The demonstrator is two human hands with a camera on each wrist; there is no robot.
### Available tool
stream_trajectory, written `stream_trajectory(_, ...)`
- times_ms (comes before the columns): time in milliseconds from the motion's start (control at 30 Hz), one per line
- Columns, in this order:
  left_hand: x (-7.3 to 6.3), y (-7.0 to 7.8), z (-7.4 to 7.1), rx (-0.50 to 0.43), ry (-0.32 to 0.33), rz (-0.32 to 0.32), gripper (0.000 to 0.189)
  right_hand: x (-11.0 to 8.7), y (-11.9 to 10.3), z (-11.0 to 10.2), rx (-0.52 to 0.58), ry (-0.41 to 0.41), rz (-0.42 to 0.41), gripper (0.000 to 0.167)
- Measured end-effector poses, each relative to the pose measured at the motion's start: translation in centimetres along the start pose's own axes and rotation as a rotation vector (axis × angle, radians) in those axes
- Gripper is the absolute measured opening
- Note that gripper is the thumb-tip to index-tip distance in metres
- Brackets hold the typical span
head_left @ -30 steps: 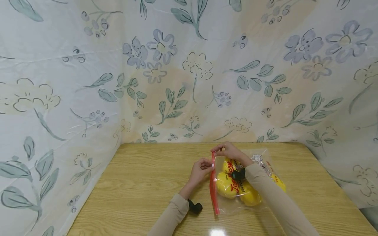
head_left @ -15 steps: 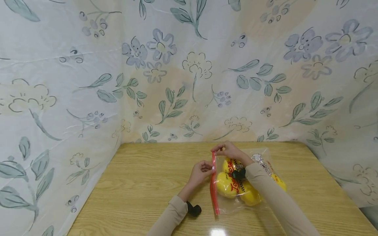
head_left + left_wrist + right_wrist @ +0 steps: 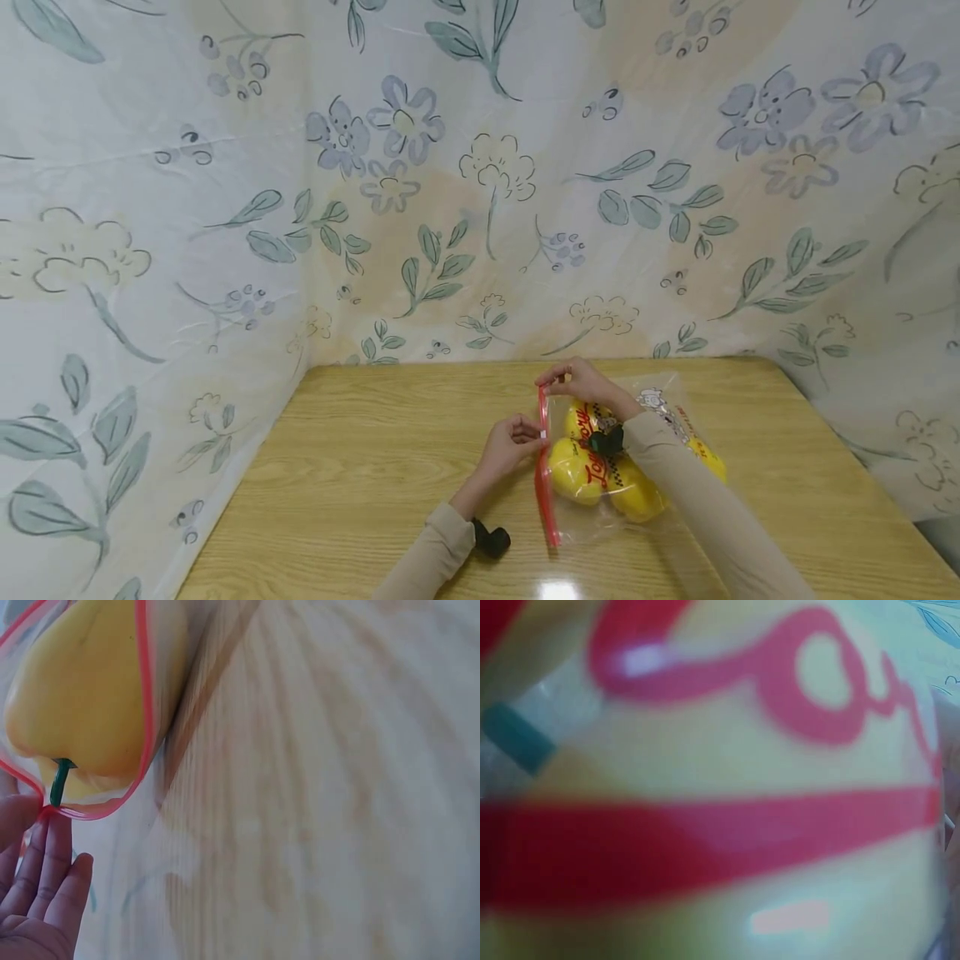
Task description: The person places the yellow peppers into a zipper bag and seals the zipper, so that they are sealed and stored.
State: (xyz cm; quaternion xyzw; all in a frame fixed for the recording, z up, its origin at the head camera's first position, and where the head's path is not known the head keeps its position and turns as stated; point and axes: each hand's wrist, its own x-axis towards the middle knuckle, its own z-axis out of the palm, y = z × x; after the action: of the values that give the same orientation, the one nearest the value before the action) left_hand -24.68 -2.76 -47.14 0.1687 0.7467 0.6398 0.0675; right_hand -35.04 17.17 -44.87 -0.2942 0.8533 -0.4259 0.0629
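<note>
A clear zip bag (image 3: 592,525) with a red zip edge (image 3: 549,500) and red lettering lies on the right half of the table. Several plump yellow fruit-like things (image 3: 573,475) fill it; one (image 3: 90,697) shows a green stem (image 3: 60,781) inside the open part of the bag's mouth in the left wrist view. My left hand (image 3: 507,448) pinches the zip at a small white slider, partway down the edge. At the far end of the same edge, my right hand (image 3: 583,385) pinches the bag's corner. The right wrist view holds mostly blurred, printed plastic close up.
The wooden table (image 3: 360,483) extends left of the bag, with a floral cloth (image 3: 450,208) hanging behind it and at both sides. Dark wrist devices (image 3: 492,542) sit at both sleeves.
My left hand has slid a little way along the red zip edge toward the near side, and the white slider has moved with it. My right hand stays at the far corner.
</note>
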Motion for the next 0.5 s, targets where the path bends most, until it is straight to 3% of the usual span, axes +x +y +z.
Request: stream_trajectory(500, -0.92, 0.07, 0.05, -0.027, -0.013, -0.012, 0.022, 0.16, -0.26, -0.02, -0.024, 0.013, 0.008, 0.023)
